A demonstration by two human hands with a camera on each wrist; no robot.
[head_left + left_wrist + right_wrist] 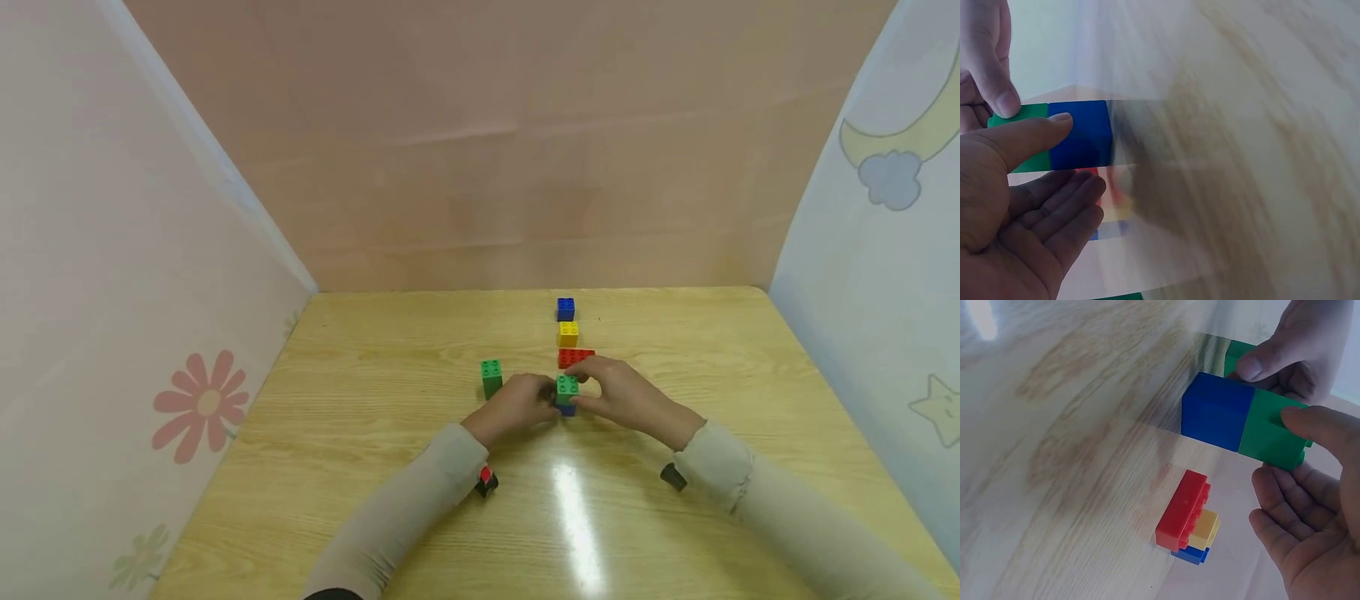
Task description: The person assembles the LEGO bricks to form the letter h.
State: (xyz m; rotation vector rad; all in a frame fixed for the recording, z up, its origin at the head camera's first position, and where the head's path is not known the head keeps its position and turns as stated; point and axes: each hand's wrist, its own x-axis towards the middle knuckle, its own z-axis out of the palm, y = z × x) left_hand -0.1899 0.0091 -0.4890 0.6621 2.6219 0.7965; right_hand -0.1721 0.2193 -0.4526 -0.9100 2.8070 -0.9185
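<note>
A green brick [567, 388] sits on top of a blue brick [567, 410], making an upright two-brick stack close over the table. From the right side my right hand [624, 393] pinches the green brick, its thumb [1317, 425] on one face and fingers at the far side. My left hand [519, 407] is at the stack's left; its thumb [1030, 141] lies across the green brick onto the blue brick [1088, 134], and its other fingers extend along the opposite side. Both bricks appear flush at their joint in the right wrist view.
Beyond the stack, a red brick [572, 358], a yellow brick [568, 334] and another blue brick [566, 309] stand in a line toward the back edge. A tall green brick [491, 378] stands left of my left hand. Walls border the wooden table [375, 350].
</note>
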